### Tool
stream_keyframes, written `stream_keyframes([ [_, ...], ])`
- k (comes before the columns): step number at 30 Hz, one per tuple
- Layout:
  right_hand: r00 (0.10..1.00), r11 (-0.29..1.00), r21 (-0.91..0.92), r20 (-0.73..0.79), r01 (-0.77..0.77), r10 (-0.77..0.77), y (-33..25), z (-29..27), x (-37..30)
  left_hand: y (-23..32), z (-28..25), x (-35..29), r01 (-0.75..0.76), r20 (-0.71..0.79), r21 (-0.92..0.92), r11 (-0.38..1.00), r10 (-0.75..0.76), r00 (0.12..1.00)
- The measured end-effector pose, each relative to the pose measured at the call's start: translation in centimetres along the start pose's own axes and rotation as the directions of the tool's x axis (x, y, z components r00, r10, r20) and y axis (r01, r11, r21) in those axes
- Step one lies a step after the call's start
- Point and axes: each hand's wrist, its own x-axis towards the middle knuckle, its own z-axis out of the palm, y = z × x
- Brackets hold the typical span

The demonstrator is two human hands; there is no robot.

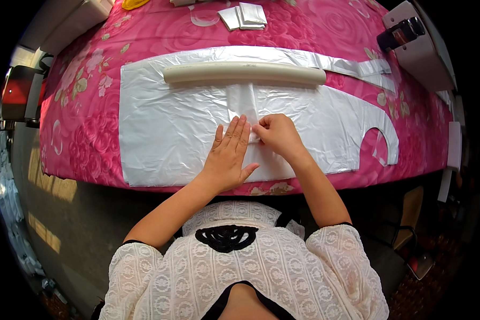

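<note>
A stack of thin white plastic aprons (pixel 165 128) lies spread flat, with a neck opening at its right end. Across its upper part rests a pale plastic pipe (pixel 245 72). In the middle, below the pipe, is a narrow folded strip of the same film (pixel 244 100). My left hand (pixel 228 154) lies flat on the film with its fingers stretched out, the tips at the strip's lower end. Close beside them, my right hand (pixel 278 134) has its thumb and fingers pinched on the folded plastic. The part between its fingertips is mostly hidden.
Small folded white plastic packets (pixel 243 16) sit at the far side of the pink floral tablecloth (pixel 85 122). At the far right, a dark cylindrical bottle (pixel 401 33) is next to a white box (pixel 421 64). A yellow object (pixel 134 4) shows at the far left edge.
</note>
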Motion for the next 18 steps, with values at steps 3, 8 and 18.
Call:
stream_keyframes([
  [3,0.997,0.999,-0.024,-0.065,0.034,-0.036,0.9,0.5,0.1,0.0,0.6,0.0,0.044,0.068,0.071,0.997,-0.049,0.996],
  [8,0.993,0.996,-0.028,-0.082,0.08,-0.082,0.3,0.3,-0.8,-0.1,1.3,-0.3,0.089,0.079,0.108,0.99,-0.098,0.992],
  [18,0.657,0.617,-0.606,-0.197,0.502,-0.728,0.6,-0.1,-2.3,0.0,1.2,-0.2,0.093,0.081,0.133,0.987,-0.105,0.991],
])
